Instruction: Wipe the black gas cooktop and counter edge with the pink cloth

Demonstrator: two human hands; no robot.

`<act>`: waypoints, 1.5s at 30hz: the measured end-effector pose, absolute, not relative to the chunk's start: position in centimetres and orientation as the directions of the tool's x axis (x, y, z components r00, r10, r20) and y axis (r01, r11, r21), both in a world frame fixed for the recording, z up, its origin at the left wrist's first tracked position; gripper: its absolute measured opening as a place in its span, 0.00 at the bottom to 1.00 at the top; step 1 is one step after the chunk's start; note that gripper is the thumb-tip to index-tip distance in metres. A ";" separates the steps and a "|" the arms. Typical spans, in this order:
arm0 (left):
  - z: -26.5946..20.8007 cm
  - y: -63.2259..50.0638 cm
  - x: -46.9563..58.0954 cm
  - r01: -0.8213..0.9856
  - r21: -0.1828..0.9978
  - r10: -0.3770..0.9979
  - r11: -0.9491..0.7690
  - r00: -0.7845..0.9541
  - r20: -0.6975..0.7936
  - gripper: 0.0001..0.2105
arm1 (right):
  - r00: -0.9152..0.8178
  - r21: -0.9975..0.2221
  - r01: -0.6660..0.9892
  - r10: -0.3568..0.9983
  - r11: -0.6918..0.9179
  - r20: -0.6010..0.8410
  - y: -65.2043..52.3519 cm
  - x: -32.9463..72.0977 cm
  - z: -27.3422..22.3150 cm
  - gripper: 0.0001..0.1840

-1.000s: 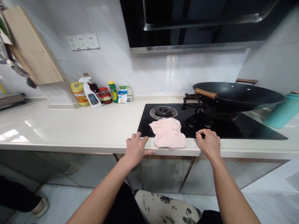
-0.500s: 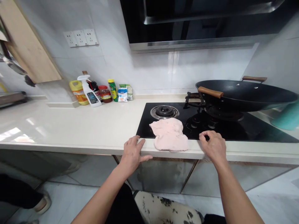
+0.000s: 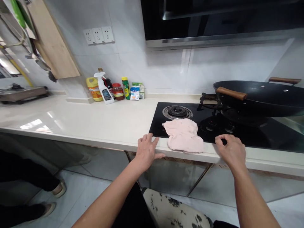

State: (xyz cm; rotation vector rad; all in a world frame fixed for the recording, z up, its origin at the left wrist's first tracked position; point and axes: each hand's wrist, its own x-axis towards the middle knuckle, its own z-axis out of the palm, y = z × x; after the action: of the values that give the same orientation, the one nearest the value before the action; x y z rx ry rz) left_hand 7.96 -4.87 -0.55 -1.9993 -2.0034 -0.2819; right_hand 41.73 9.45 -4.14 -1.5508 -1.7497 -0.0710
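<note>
A pale pink plush cloth (image 3: 184,134) lies partly on the black gas hob (image 3: 156,122) and partly on the white counter's front strip. To its left, my left hand (image 3: 146,150) rests at the counter edge with fingers spread, holding nothing. On the other side of the cloth, my right hand (image 3: 231,148) sits on the edge with its thumb and forefinger curled together in a ring. Nothing shows in that hand. Both hands are apart from the cloth. Behind the cloth is the left burner (image 3: 177,111).
A large black wok (image 3: 266,98) with wooden handles stands on the right burner. Along the wall are a white spray bottle (image 3: 105,90), a yellow jug (image 3: 93,90), a red-lidded jar (image 3: 118,91) and small packets (image 3: 135,93). Another person's legs (image 3: 28,171) are at the left.
The view has turned left, so everything appears shifted to the right. More of the left side and of the other person's legs shows. Hands and cloth keep their places.
</note>
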 end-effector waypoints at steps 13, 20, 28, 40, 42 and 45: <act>0.7 -4.4 6.9 0.777 0.621 0.907 -0.099 -0.186 0.378 0.18 | 0.027 -0.419 0.874 0.838 0.245 0.546 9.4 41.9 -4.0 0.17; 1.2 -6.9 7.7 -0.518 0.841 0.984 -0.154 -0.156 0.084 0.11 | 0.029 -0.420 0.878 0.851 0.230 0.525 9.5 41.9 -4.3 0.19; 1.2 -8.8 10.1 -0.746 0.665 0.999 -0.037 -0.011 0.043 0.09 | 0.007 -0.394 0.889 0.854 0.232 0.520 9.9 42.4 -4.7 0.19; 1.2 -9.0 11.6 -0.741 0.671 0.996 -0.010 0.049 0.070 0.11 | 0.005 -0.384 0.892 0.844 0.238 0.536 9.5 42.1 -4.4 0.19; 1.0 -8.9 11.6 -0.734 0.679 0.995 -0.009 0.060 0.078 0.11 | 0.006 -0.390 0.890 0.851 0.235 0.526 9.5 42.1 -4.4 0.20; 0.7 -8.9 11.7 -0.723 0.691 0.993 -0.002 0.079 0.085 0.11 | 0.011 -0.402 0.887 0.862 0.226 0.507 9.6 42.2 -4.4 0.19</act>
State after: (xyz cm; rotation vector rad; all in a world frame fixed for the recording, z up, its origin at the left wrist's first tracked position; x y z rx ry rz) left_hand 11.70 -8.90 0.75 -1.8696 -1.3953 -3.9757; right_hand 42.15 9.62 -4.36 -1.6154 -1.8262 -0.0482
